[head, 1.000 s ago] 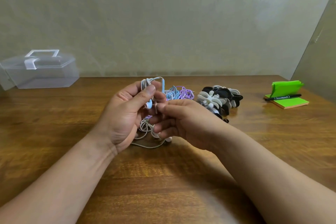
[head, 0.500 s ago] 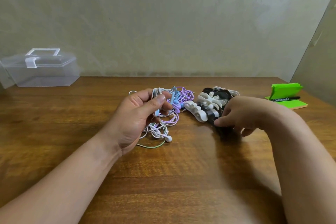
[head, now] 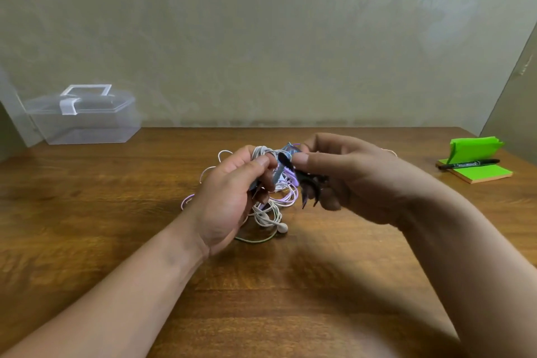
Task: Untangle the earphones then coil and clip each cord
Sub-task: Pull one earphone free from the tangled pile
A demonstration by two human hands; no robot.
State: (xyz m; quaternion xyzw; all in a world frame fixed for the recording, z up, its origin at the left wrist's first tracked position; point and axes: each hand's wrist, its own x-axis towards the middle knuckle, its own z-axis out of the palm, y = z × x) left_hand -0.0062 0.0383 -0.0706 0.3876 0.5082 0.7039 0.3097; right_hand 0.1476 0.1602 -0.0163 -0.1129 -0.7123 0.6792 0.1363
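A tangle of white, purple and blue earphone cords [head: 271,206] lies at the middle of the wooden table [head: 116,212]. My left hand [head: 232,197] grips a bundle of the white cords above the tangle, thumb pressed on top. My right hand [head: 348,180] pinches a black fishbone cord clip [head: 305,183] and holds it against the bundle, right beside my left thumb. The pile of other clips is hidden behind my right hand. A white earbud [head: 282,227] rests on the table below the tangle.
A clear plastic box with a white handle [head: 84,116] stands at the back left. A green sticky-note pad [head: 476,170] with a black marker [head: 467,164] on it sits at the right edge. A wall runs along the table's back.
My right hand left the cords, reached to the clip pile on the right, took a black clip and brought it back to the bundle in my left hand.
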